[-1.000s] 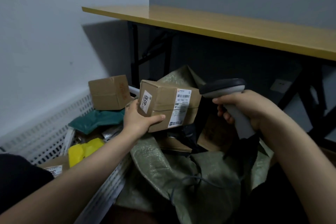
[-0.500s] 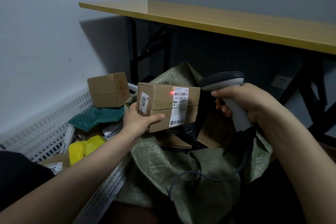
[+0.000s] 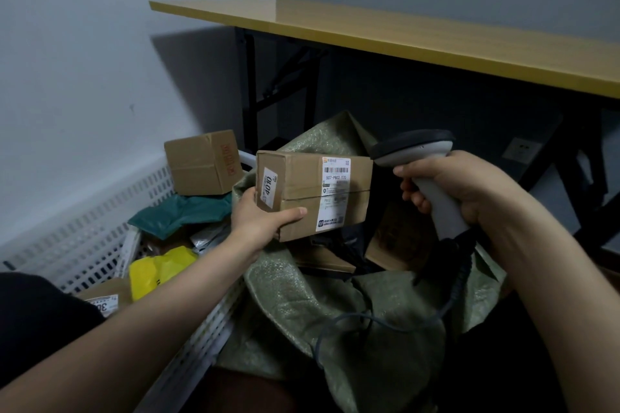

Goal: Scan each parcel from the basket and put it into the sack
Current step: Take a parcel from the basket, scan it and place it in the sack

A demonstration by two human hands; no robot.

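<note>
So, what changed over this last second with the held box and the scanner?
The red scan dot that lit the label half a second ago is gone. Nothing else visibly moved: the left hand still grips the labelled box, and the right hand still grips the scanner aimed at it.

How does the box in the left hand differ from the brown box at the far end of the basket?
The held box is gripped by the left hand above the sack; the far box rests on the pile in the basket. The held box carries white barcode labels; the far box shows only a red printed mark. The held box looks flatter, the far box more cube-like. Both are closed brown cardboard.
</note>
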